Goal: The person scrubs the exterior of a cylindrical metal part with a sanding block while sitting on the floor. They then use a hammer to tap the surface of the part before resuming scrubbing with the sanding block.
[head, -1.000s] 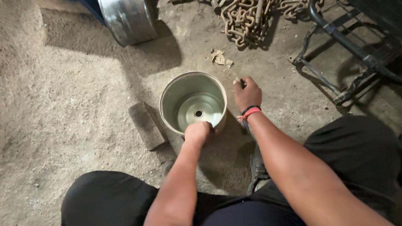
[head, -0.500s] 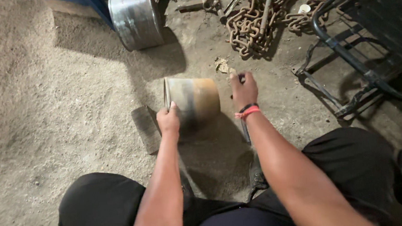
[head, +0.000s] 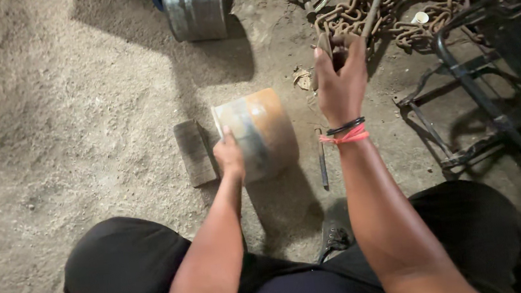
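Head view, looking straight down at a person seated on a sandy concrete floor, knees in dark trousers spread at the bottom of the frame.

A rusty metal cylinder, open at one end, is seen lying on its side on the floor in front of the knees. Its open rim is turned to the left and its orange-brown wall faces up. The left hand is clasped over the rim at the near left edge, with the fingers curled around it.

The right hand is raised above the floor, to the right of the cylinder and apart from it. It is clenched around a dark metal tool, of which only the top end is shown above the fingers. Black and pink bands are worn on that wrist.

A small wooden block is laid flat just beside the cylinder on its left. A thin metal rod is laid on the floor between the cylinder and the right forearm. A shiny steel drum is placed at the top edge, well apart. A heap of rusty chain is piled at the upper right, and a black metal frame is placed at the right edge.
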